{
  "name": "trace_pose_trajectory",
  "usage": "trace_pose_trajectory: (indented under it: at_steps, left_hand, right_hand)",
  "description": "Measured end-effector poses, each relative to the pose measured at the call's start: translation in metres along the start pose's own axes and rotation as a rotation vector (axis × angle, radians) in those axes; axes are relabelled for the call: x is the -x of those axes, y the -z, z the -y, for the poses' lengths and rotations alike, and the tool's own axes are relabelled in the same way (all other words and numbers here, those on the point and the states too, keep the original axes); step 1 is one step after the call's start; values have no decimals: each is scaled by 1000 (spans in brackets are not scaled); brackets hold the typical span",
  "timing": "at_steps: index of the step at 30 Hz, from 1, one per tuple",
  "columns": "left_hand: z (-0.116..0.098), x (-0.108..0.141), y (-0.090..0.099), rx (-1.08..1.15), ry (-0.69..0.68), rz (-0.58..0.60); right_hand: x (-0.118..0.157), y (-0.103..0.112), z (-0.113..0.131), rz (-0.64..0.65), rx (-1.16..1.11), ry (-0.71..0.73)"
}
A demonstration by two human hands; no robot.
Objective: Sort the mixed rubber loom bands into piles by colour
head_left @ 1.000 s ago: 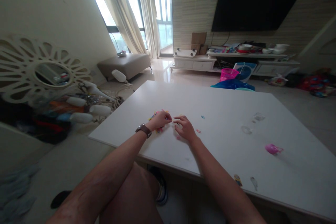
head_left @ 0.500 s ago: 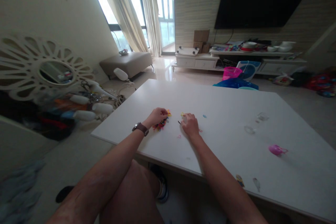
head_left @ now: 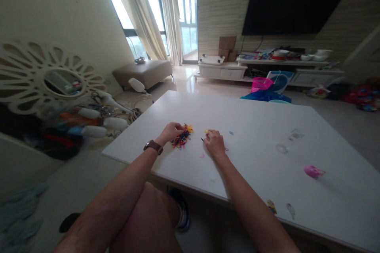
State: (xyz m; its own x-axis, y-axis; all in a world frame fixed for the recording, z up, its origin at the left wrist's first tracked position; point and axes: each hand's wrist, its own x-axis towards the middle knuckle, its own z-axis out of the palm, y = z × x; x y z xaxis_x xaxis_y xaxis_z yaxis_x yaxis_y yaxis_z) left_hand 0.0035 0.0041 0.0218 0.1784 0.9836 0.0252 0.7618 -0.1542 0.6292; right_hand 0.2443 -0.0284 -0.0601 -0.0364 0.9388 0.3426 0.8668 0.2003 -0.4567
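Observation:
A heap of small colourful bands [head_left: 182, 139] lies on the white table [head_left: 243, 116]. At its upper left edge is my left hand [head_left: 173, 131], its fingers pinched together at the bands; what they hold, if anything, is too small to name. To the right of the heap, my right hand [head_left: 214, 141] rests low over the table with curled fingers. A small yellow piece [head_left: 206, 131] and a black piece [head_left: 202, 139] show by its fingertips, and its grip is too small to make out. A pink band [head_left: 202, 155] lies below, a blue band [head_left: 230, 133] to the right.
On the table's right side are a clear ring-like item [head_left: 282, 148], a purple object [head_left: 312, 171], a small yellow figure [head_left: 271, 206] and a clear piece [head_left: 291, 210] near the front edge. White lamp shades [head_left: 115, 123] stand beyond the left edge.
My left hand has moved left from the top of the heap to its upper left edge, uncovering more of the bands. My right hand has barely moved.

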Motion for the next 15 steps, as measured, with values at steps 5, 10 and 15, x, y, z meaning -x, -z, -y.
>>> trace_pose_trajectory:
  at_steps: [5,10,15]
  left_hand:
    - [1,1,1,1,13,7]
    - [3,2,6,17,66,-24]
    - [16,1,10,49,164,-2]
  right_hand:
    - [0,-1,1,15,10,14]
    - [-1,-4,-2,-16,-37,20]
    - [-4,-10,-13,-128,-207,31]
